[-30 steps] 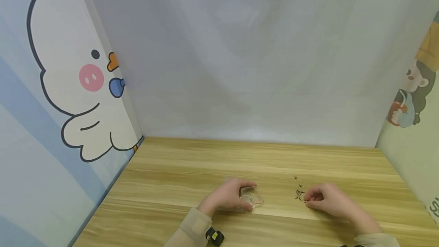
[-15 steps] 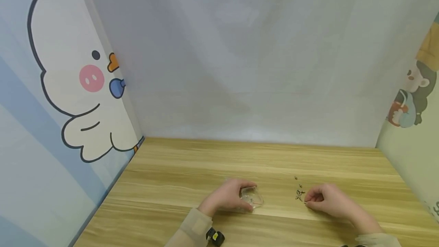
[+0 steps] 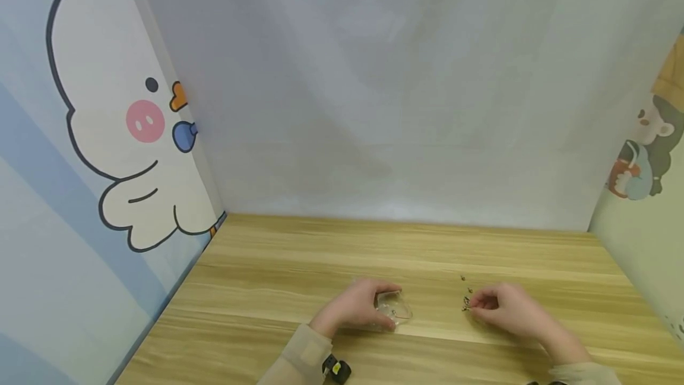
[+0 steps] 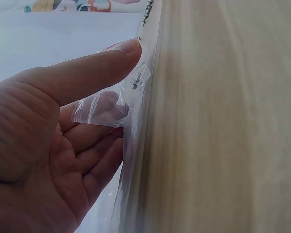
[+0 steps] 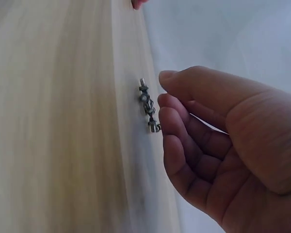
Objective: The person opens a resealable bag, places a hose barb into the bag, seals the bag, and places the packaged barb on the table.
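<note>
My left hand holds a clear plastic zip bag on the table, thumb and fingers spread at its mouth. Inside the bag shows a small metal screw. To the right lies a little heap of small metal screws. My right hand is right at the heap, its fingertips overlapping it in the head view. In the right wrist view the thumb stands apart from the bent fingers, and nothing shows between them.
Two loose screws lie beyond the heap, the farther screw and the nearer screw. The wooden table ends at a pale curtain behind. Printed side panels stand left and right.
My right hand has shifted slightly left and away from me, from the near right edge of the screw heap onto it. The left hand and bag stay in place.
</note>
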A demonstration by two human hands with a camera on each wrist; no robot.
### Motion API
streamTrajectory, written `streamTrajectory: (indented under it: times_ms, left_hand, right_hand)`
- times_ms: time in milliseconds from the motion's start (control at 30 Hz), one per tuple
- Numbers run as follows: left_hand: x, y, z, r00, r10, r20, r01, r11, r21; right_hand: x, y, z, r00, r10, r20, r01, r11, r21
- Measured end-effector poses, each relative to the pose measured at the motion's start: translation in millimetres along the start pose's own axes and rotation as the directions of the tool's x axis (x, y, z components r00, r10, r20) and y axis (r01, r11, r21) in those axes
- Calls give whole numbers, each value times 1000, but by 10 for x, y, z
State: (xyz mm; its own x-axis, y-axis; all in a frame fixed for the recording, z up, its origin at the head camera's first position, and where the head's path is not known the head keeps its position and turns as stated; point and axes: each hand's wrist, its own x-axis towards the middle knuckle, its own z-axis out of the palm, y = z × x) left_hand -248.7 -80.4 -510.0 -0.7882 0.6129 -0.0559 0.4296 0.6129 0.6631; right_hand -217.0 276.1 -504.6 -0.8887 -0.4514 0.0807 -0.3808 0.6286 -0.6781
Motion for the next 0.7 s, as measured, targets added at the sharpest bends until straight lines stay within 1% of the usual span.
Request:
streamTrajectory:
  times_ms: [133,267,400,533,700]
  left_hand:
    - [11,-8,9,1000,2,-1,-2,1000,-8]
    - [9,-7,10,1000,-1,0,1,1000,-19]
    - [17,-3,1,1000,6,2,-5,1000,-21]
    - [23,1,-9,1000,13,0,-13,1000,-20]
    - [21,15,-15,1000,9,4,-8,1000,-23]
  right_hand:
    - [54,-53,52,1000,-10,-8,10,1000,2]
    - [121,-127,132,999,-31,-10,31,999,27]
    - [208,-207,219,999,-49,2,48,997,59]
    - [309,-313,310,998,-55,18,54,996,66]
    - [437,-459,433,997,-70,33,67,994,91]
